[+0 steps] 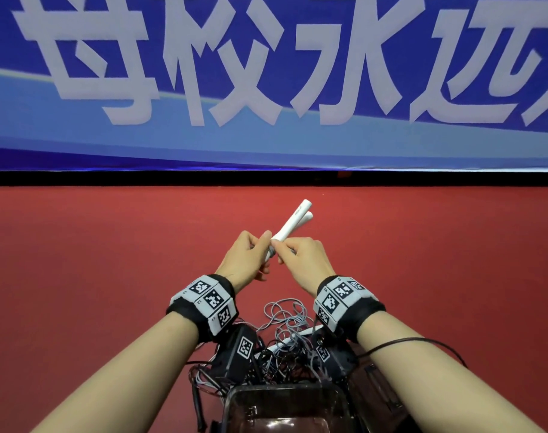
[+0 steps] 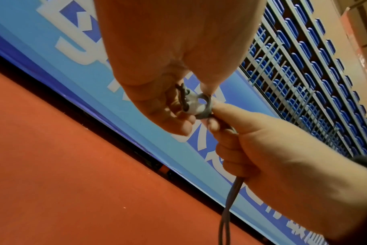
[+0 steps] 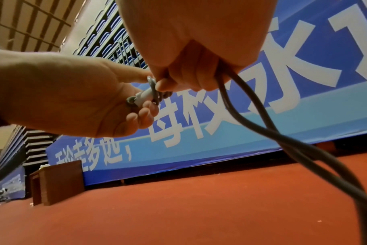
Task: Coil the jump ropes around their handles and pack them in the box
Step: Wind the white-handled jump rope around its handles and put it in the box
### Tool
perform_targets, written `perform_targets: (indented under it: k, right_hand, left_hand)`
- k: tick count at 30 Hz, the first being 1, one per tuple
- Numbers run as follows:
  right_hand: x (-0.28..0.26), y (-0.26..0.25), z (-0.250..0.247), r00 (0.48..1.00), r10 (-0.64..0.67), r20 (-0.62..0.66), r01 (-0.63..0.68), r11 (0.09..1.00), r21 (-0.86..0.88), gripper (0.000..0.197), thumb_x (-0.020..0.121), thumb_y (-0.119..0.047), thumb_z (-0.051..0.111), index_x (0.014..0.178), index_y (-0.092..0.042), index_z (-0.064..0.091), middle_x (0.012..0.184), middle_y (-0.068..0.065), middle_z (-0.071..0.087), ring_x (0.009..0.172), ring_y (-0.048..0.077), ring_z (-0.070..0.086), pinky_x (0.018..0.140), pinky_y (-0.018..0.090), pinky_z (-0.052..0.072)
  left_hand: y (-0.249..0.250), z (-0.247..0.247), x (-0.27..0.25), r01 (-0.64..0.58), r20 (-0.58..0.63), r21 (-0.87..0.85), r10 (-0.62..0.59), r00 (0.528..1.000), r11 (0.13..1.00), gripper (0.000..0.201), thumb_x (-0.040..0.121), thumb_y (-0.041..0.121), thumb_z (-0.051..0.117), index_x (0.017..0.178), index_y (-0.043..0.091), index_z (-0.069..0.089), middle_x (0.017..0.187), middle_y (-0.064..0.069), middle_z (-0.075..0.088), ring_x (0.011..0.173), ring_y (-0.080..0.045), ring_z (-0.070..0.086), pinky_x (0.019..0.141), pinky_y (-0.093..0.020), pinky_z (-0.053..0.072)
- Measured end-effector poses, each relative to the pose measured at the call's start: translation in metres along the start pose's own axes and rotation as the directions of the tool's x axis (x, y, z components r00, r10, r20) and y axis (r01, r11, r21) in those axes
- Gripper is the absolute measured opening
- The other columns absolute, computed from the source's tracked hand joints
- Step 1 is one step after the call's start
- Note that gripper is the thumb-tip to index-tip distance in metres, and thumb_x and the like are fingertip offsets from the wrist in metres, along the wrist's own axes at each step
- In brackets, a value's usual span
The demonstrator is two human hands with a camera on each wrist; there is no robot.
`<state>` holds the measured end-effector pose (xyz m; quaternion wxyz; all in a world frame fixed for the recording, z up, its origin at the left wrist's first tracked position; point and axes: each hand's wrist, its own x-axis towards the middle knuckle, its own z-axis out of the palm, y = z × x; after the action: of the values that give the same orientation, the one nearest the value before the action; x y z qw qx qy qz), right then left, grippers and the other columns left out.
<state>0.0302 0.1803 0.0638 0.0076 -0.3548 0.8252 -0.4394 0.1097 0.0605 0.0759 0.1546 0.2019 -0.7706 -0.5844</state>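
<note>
Above the red floor (image 1: pixel 110 307), the white handles (image 1: pixel 293 225) are gripped by the left hand (image 1: pixel 246 256) and the grey rope (image 3: pixel 251 116) by the right hand (image 1: pixel 304 260) (box (image 1: pixel 285 407) below); slack could tangle.

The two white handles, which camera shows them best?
The head view: both white plastic handles stick up side by side from the left hand and right hand. Both wrist views show only their bottom ends, with the grey rope, between the fingers.
</note>
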Motion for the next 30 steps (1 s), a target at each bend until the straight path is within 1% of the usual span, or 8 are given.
perform_targets:
  k: [6, 8, 11, 13, 16, 21, 25, 30]
  right_hand:
    - [0.000, 0.007, -0.003, 0.994, -0.093, 0.060, 0.103, 0.977, -0.186, 0.042, 0.098, -0.041, 0.051, 0.068, -0.016, 0.067, 0.047, -0.002, 0.048, 0.046, 0.013, 0.043, 0.047, 0.028, 0.032]
    - [-0.001, 0.009, -0.003, 0.991, -0.107, 0.077, 0.121, 0.971, -0.207, 0.043, 0.097, -0.043, 0.051, 0.070, -0.014, 0.068, 0.053, 0.005, 0.056, 0.049, 0.020, 0.047, 0.051, 0.034, 0.038]
    - [-0.003, 0.009, -0.005, 0.982, -0.127, 0.142, 0.159, 0.959, -0.236, 0.046, 0.097, -0.046, 0.050, 0.070, -0.014, 0.068, 0.055, 0.007, 0.058, 0.050, 0.022, 0.048, 0.051, 0.035, 0.039]
    - [-0.005, 0.007, -0.006, 0.975, -0.130, 0.179, 0.173, 0.953, -0.248, 0.048, 0.096, -0.049, 0.050, 0.067, -0.014, 0.066, 0.052, 0.004, 0.054, 0.047, 0.019, 0.043, 0.050, 0.034, 0.035]
    - [-0.006, 0.005, -0.004, 0.972, -0.131, 0.196, 0.182, 0.944, -0.274, 0.047, 0.097, -0.047, 0.050, 0.067, -0.014, 0.065, 0.050, 0.001, 0.050, 0.049, 0.021, 0.045, 0.051, 0.034, 0.036]
    - [-0.005, 0.004, -0.005, 0.980, -0.114, 0.160, 0.159, 0.940, -0.302, 0.034, 0.095, -0.033, 0.049, 0.075, -0.014, 0.069, 0.064, 0.007, 0.065, 0.061, 0.029, 0.058, 0.058, 0.038, 0.048]
    - [-0.006, 0.007, -0.005, 0.977, -0.068, 0.201, 0.135, 0.931, -0.340, 0.028, 0.094, -0.027, 0.044, 0.081, -0.017, 0.068, 0.077, 0.006, 0.069, 0.070, 0.031, 0.061, 0.065, 0.039, 0.051]
    - [-0.006, 0.003, -0.019, 0.949, -0.063, 0.310, 0.171, 0.927, -0.334, 0.019, 0.094, -0.028, 0.050, 0.078, -0.020, 0.054, 0.065, -0.003, 0.052, 0.065, 0.026, 0.052, 0.059, 0.033, 0.040]
  left_hand:
    - [0.008, -0.004, 0.002, 0.124, 0.112, -0.063, -0.116, 0.987, 0.990, 0.024, 0.100, 0.019, 0.052, 0.080, 0.007, 0.051, 0.069, -0.009, 0.059, 0.069, -0.020, 0.062, 0.059, -0.030, 0.054]
    - [0.006, -0.008, 0.003, 0.154, 0.140, -0.068, -0.143, 0.980, 0.986, 0.008, 0.098, 0.015, 0.055, 0.093, 0.010, 0.051, 0.073, -0.012, 0.063, 0.071, -0.022, 0.065, 0.063, -0.032, 0.055]
    - [0.003, -0.015, 0.004, 0.197, 0.228, -0.061, -0.179, 0.957, 0.979, 0.031, 0.095, 0.009, 0.058, 0.122, 0.018, 0.045, 0.075, -0.015, 0.067, 0.071, -0.027, 0.066, 0.062, -0.030, 0.054]
    - [0.006, -0.016, 0.001, 0.149, 0.273, 0.055, -0.158, 0.949, 0.987, 0.012, 0.093, 0.004, 0.055, 0.103, 0.006, 0.061, 0.070, -0.015, 0.063, 0.071, -0.027, 0.062, 0.064, -0.030, 0.051]
    - [0.009, -0.008, -0.002, 0.118, 0.256, 0.191, -0.165, 0.952, 0.975, 0.017, 0.089, -0.003, 0.040, 0.081, 0.000, 0.054, 0.069, -0.016, 0.055, 0.069, -0.028, 0.058, 0.071, -0.041, 0.053]
    - [0.007, 0.008, -0.005, 0.026, 0.176, 0.188, -0.060, 0.983, 0.982, 0.037, 0.103, 0.038, 0.032, 0.099, 0.006, 0.051, 0.073, -0.003, 0.057, 0.065, -0.024, 0.056, 0.066, -0.039, 0.053]
    - [-0.006, 0.013, 0.002, -0.072, 0.174, 0.332, 0.014, 0.985, 0.941, 0.024, 0.104, 0.037, 0.035, 0.104, 0.014, 0.044, 0.083, -0.003, 0.060, 0.065, -0.022, 0.048, 0.062, -0.036, 0.044]
    - [-0.015, 0.004, 0.014, -0.057, 0.057, 0.605, 0.028, 0.998, 0.794, 0.028, 0.104, 0.037, 0.034, 0.100, 0.012, 0.046, 0.089, -0.012, 0.061, 0.072, -0.030, 0.052, 0.065, -0.039, 0.040]
